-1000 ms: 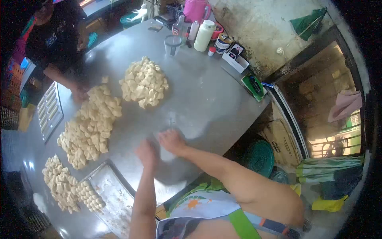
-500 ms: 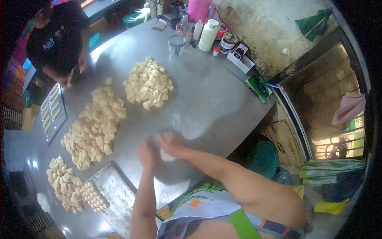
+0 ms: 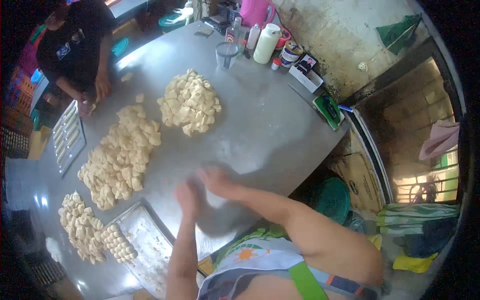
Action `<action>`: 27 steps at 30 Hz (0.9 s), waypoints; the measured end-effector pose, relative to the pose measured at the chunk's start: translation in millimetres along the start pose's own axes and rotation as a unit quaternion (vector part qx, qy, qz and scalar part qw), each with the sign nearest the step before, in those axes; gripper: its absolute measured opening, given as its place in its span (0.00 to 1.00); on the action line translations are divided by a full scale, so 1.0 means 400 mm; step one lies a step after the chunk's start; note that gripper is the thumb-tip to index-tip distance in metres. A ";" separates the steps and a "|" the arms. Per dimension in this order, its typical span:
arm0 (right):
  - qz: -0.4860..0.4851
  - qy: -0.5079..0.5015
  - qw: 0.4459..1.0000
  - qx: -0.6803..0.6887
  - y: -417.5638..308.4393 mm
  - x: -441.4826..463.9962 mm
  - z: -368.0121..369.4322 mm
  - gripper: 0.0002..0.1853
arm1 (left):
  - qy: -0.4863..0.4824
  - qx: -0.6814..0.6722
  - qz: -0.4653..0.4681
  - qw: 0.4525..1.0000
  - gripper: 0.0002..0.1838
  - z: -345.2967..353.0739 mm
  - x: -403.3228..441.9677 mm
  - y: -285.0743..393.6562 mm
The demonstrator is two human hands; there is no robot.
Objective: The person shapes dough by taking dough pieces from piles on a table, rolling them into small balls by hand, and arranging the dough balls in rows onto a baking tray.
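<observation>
My left hand (image 3: 187, 196) and my right hand (image 3: 217, 181) are side by side, low over the metal table (image 3: 250, 130). Both are smeared by motion, so I cannot make out the fingers or anything under them. To their left rests a large heap of dough pieces (image 3: 120, 155). Farther off is a rounder heap of dough pieces (image 3: 189, 102). A worn baking tray (image 3: 145, 237) lies by my left forearm, with rows of small dough balls (image 3: 119, 244) at its left side. Beside those balls is a smaller dough pile (image 3: 80, 227).
A co-worker (image 3: 75, 50) stands at the far left, hands near a tray of dough rolls (image 3: 69, 140). At the back are a pale flask (image 3: 267, 44), a clear mug (image 3: 226, 54) and a pink jug (image 3: 254, 12). A green box (image 3: 328, 110) sits near the right edge.
My hands stay over the same spot, still blurred, with the left slightly lower. The co-worker's hands have shifted, and a loose dough piece now shows on the table near them.
</observation>
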State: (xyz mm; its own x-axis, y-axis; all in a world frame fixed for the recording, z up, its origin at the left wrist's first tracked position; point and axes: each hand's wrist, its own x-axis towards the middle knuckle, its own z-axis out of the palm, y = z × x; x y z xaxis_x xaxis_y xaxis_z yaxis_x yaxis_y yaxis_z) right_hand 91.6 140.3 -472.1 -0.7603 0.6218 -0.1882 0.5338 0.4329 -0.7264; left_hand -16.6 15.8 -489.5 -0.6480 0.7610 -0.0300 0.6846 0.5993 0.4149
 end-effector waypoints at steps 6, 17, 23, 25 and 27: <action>-0.198 -0.002 0.977 -0.078 0.205 -0.047 -0.007 0.19 | 0.050 -0.002 0.088 0.995 0.13 -0.110 -0.142 -0.067; -0.191 -0.031 0.972 -0.136 0.009 -0.013 -0.059 0.17 | 0.058 -0.125 0.072 0.988 0.09 -0.057 -0.008 -0.033; -0.147 -0.098 0.984 -0.012 -0.038 -0.091 -0.123 0.28 | -0.001 -0.291 0.032 0.956 0.16 -0.132 -0.093 0.021; -0.150 -0.093 0.984 0.023 -0.054 -0.069 -0.105 0.28 | -0.038 -0.340 0.009 0.939 0.19 -0.035 -0.057 -0.008; -0.162 -0.093 0.982 0.002 -0.039 -0.052 -0.067 0.28 | -0.078 -0.387 -0.013 0.918 0.23 -0.043 -0.063 0.010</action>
State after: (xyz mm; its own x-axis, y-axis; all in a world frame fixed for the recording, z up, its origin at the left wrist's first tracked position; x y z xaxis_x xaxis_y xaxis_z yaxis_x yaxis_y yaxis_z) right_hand 109.1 138.0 -439.0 -0.9450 0.3209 -0.0636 0.2506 0.5852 -0.7712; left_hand -3.3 -5.2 -471.4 -0.5636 0.8117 -0.1535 0.1876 0.3067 0.9331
